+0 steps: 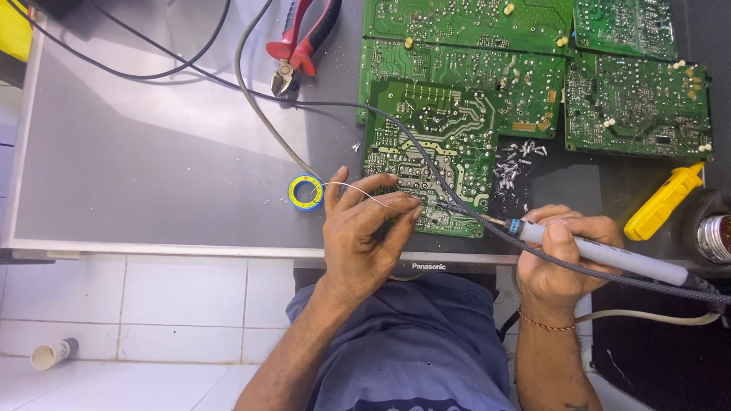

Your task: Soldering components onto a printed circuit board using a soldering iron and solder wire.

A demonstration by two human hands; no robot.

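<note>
While left hand [358, 228] pinches thin solder wire [358, 190] near board [430, 160], right hand [560, 259] fist-grips soldering iron [594, 251] at 3 o'clock; wire soft, light, kinks easily; hold close to tip; spool [305, 192] at 9.

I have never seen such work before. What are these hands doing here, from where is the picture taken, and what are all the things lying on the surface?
The one picture comes from a camera worn on the person's head, looking down at their own two bare hands. The right hand holds a grey soldering iron like a pen, its tip on a green circuit board. The left hand pinches a thin solder wire that runs from a small blue and yellow spool. More green boards lie at the top right. Red-handled cutters, a yellow tool and small cut metal bits also lie on the grey surface.
</note>
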